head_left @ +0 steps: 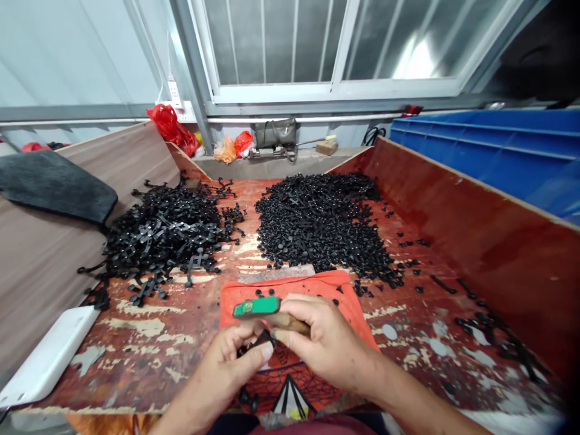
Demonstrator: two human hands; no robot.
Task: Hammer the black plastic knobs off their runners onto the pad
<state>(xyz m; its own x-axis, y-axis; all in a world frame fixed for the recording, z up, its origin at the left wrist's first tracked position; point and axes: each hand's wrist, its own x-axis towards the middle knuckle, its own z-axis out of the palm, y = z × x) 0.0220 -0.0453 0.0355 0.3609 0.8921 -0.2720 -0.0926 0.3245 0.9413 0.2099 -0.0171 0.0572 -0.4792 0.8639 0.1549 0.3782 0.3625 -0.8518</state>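
Observation:
Over an orange cloth point(335, 284), my two hands meet close together. My left hand point(238, 356) pinches a small black part point(264, 339) between thumb and fingers; its full shape is partly covered by them. My right hand point(317, 332) is closed around a tool with a flat green piece point(256, 307) and a brown, wood-like piece point(294, 324). The green piece lies just above my left fingers. Whatever working edge the tool has is hidden by my hands. A few black bits lie on the cloth near them.
Beyond the cloth lie a left pile of branched black parts point(167, 229) and a right pile of small black pieces point(321, 217). A red board point(430, 205) and blue crate point(498, 151) border the right. A white power bank-like box point(49, 356) sits left.

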